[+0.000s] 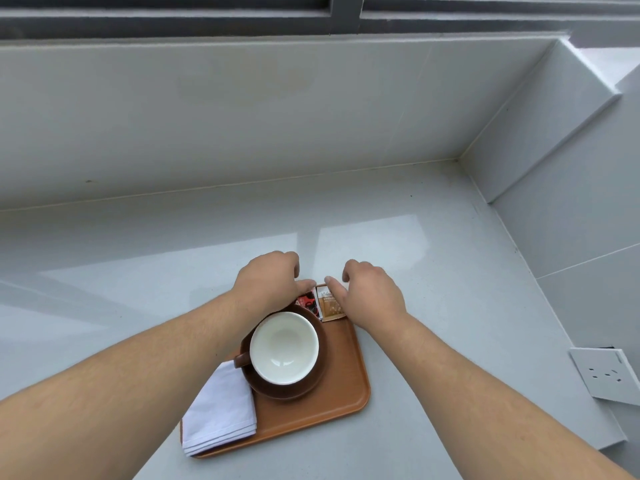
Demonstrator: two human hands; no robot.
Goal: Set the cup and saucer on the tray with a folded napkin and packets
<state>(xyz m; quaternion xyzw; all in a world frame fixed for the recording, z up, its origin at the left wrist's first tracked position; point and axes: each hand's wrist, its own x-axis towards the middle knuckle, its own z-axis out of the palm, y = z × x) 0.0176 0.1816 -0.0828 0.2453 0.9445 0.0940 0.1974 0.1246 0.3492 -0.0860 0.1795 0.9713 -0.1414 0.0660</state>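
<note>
Resting on tray [349,382]: white-lined brown cup [284,348]; left hand [270,282], right hand [372,296] fingertip-touching packets [323,303], grip unclear.

A pale grey glossy surface [433,258] meets grey tiled walls [277,116] in a corner; a dark window frame [346,8] runs above, a white socket [607,374] at right

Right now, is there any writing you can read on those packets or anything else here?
Red and black packet: print shows, too blurred to read.
Tan packet: a pale line of lettering along its far edge, too small to read.
Cup, saucer, napkin, tray, wall socket: no writing visible.
</note>
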